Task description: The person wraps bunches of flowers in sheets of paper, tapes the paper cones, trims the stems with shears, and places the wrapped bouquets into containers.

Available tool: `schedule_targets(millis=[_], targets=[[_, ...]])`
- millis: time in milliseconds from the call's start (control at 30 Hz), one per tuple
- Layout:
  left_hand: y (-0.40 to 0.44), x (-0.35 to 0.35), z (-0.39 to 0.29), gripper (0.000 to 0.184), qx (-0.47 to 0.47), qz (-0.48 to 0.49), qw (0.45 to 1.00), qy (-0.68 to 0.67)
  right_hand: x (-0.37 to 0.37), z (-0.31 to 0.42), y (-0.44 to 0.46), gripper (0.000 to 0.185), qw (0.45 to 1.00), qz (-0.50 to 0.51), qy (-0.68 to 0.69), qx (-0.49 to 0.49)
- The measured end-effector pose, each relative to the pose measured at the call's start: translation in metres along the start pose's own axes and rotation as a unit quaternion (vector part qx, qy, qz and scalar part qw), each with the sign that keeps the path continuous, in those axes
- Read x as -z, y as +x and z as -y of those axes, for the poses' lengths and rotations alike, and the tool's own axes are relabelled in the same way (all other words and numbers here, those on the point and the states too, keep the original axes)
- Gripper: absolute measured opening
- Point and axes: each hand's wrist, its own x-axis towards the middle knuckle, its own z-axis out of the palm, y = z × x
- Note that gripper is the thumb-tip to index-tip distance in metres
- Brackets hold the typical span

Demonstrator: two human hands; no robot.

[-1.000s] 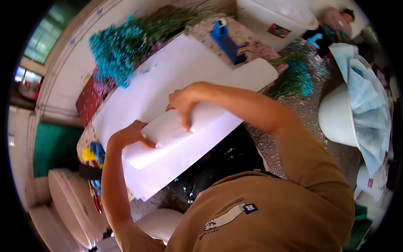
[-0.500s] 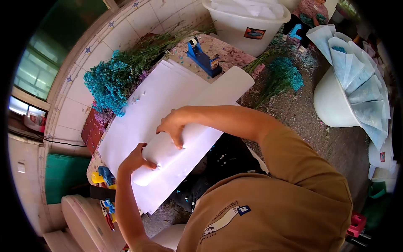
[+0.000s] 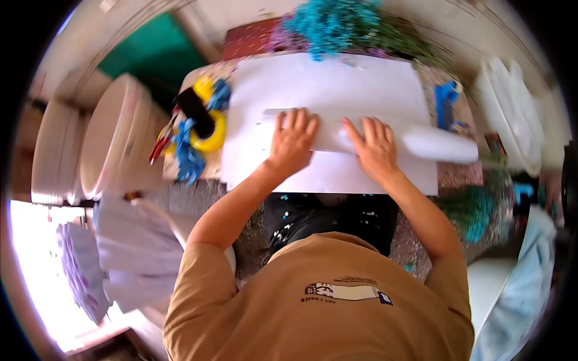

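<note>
A rolled white paper wrap [image 3: 430,144] lies across a stack of flat white sheets [image 3: 337,78] on the table. My left hand [image 3: 294,141] lies flat over the left part of the wrap, fingers stretched forward. On its middle rests my right hand [image 3: 374,147], palm down, with the thumb spread from the fingers. The wider end of the roll sticks out past the right side of the sheets. What lies inside the roll, if anything, is hidden.
Blue dyed flowers [image 3: 337,24] lie along the table's back edge. At left are yellow tape rolls [image 3: 209,133], a black object [image 3: 195,111] and blue ribbon [image 3: 188,156]. A blue tape dispenser [image 3: 445,105] stands right, near a white tub [image 3: 512,114]. More blue flowers [image 3: 478,213] lie lower right.
The view has turned to face the table squarely. My hands went from curling round the rolled paper to lying flat on it, and they are farther apart.
</note>
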Motion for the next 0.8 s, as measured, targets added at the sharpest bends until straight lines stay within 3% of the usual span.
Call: schedule_targets(millis=[100, 167, 300, 400, 533, 733, 800], targets=[[-0.008, 0.022, -0.002, 0.083, -0.052, -0.051, 0.991, -0.111, 0.022, 0.023, -0.029, 0.064, 0.997, 0.073, -0.011, 0.008], [0.003, 0.014, 0.001, 0.089, -0.054, 0.006, 0.982, -0.181, 0.035, 0.03, -0.04, 0.067, 0.996, 0.088, -0.027, 0.021], [-0.003, 0.013, -0.007, 0.093, -0.034, 0.04, 0.989, -0.139, 0.064, 0.038, -0.041, 0.073, 0.992, 0.125, 0.009, 0.03], [-0.023, 0.009, -0.013, 0.103, -0.048, -0.06, 0.987, -0.141, 0.082, 0.023, -0.029, 0.082, 0.975, 0.161, 0.149, -0.031], [-0.044, 0.003, -0.024, 0.102, -0.037, -0.132, 0.981, -0.136, 0.079, 0.007, 0.003, 0.115, 0.962, 0.239, 0.119, -0.05], [-0.055, 0.004, -0.024, 0.1, -0.041, -0.114, 0.983, -0.138, 0.061, 0.007, 0.046, 0.119, 0.896, 0.421, 0.128, -0.062], [-0.057, 0.002, -0.025, 0.1, -0.035, -0.125, 0.982, -0.134, 0.066, 0.01, 0.054, 0.119, 0.894, 0.428, 0.125, -0.053]])
